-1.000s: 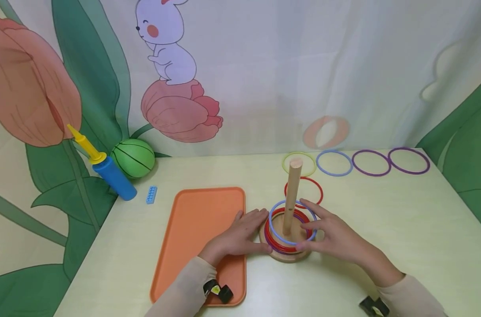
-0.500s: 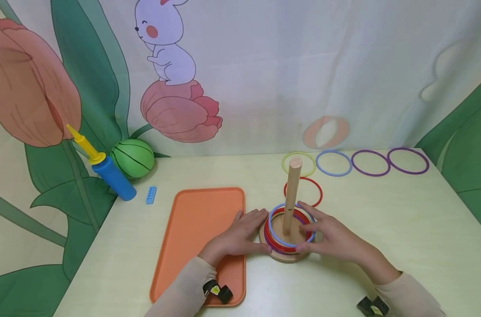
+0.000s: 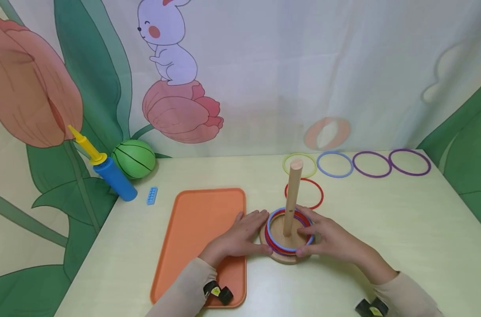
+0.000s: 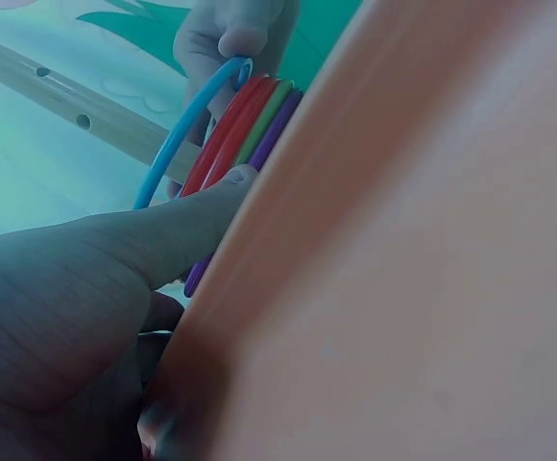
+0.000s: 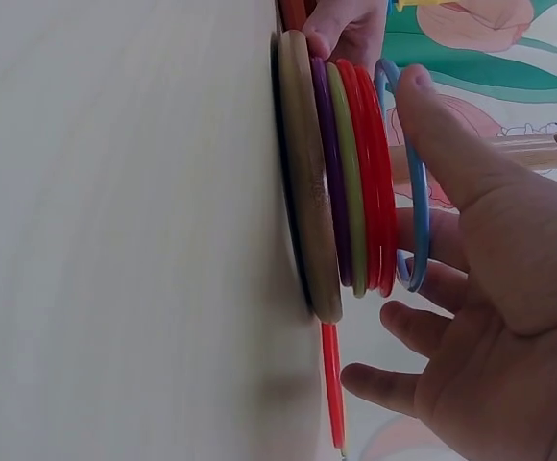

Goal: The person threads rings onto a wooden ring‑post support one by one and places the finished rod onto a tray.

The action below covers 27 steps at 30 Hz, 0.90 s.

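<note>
My right hand [image 3: 331, 233] pinches a light-blue ring [image 5: 420, 211] between thumb and fingers. That ring encircles the upright wooden peg [image 3: 293, 189] low down, slightly tilted, just above a stack of rings. In the right wrist view the stack shows red rings [image 5: 375, 182] on top, a yellow-green ring [image 5: 351, 182] under them and a purple ring [image 5: 330, 173] lowest. A round wooden base [image 5: 312, 192] lies beneath. With fingers fairly straight, my left hand [image 3: 242, 233] rests against the left side of the base, its thumb at the near edge.
An orange tray [image 3: 204, 229] lies under my left forearm. Behind the peg lie a red ring [image 3: 322, 193], a yellow-green ring [image 3: 316, 165], a blue ring [image 3: 352, 167] and two purple rings [image 3: 371, 177]. Far left are a blue pump [image 3: 115, 178], a green ball [image 3: 134, 159] and a blue toy brick [image 3: 152, 196].
My right hand has lowered the light-blue ring along the peg, down close to the stacked rings. The left hand has stayed in place at the base.
</note>
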Each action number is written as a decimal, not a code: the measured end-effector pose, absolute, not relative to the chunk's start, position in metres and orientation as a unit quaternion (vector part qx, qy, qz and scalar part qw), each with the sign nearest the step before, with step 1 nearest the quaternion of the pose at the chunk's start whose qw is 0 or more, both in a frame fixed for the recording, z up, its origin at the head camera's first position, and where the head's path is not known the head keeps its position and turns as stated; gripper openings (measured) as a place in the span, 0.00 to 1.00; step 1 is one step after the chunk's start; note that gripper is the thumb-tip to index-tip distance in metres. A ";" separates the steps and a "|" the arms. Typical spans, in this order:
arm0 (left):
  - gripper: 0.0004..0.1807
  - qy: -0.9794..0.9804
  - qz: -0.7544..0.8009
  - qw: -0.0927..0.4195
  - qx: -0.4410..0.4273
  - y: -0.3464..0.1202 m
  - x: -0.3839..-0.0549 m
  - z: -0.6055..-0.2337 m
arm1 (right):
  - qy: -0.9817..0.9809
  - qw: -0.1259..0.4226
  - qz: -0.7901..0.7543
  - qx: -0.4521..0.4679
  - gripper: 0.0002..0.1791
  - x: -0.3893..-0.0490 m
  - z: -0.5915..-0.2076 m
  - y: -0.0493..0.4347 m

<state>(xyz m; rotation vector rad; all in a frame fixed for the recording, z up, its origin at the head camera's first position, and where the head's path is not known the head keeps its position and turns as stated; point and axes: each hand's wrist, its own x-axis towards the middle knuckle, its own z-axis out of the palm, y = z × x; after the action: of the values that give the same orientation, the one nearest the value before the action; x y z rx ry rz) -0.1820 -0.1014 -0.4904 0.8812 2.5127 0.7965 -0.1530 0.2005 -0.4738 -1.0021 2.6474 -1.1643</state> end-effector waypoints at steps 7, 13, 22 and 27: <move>0.56 0.890 0.283 0.180 0.308 -0.101 -0.182 -0.489 | 0.867 0.058 -0.388 -0.309 0.39 -0.154 -0.474 0.199; 0.56 0.890 0.283 0.182 0.307 -0.100 -0.181 -0.489 | 0.867 0.065 -0.389 -0.304 0.39 -0.155 -0.474 0.200; 0.56 0.891 0.278 0.180 0.311 -0.100 -0.182 -0.490 | 0.862 0.057 -0.389 -0.321 0.37 -0.155 -0.477 0.202; 0.56 0.891 0.276 0.178 0.313 -0.100 -0.182 -0.489 | 0.854 0.048 -0.395 -0.334 0.33 -0.155 -0.478 0.203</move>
<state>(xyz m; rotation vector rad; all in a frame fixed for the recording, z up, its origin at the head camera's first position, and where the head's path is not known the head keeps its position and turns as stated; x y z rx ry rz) -0.1815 -0.1005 -0.4895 0.8854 2.5216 0.7797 -0.1553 0.2027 -0.4782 -1.0177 2.6047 -1.2049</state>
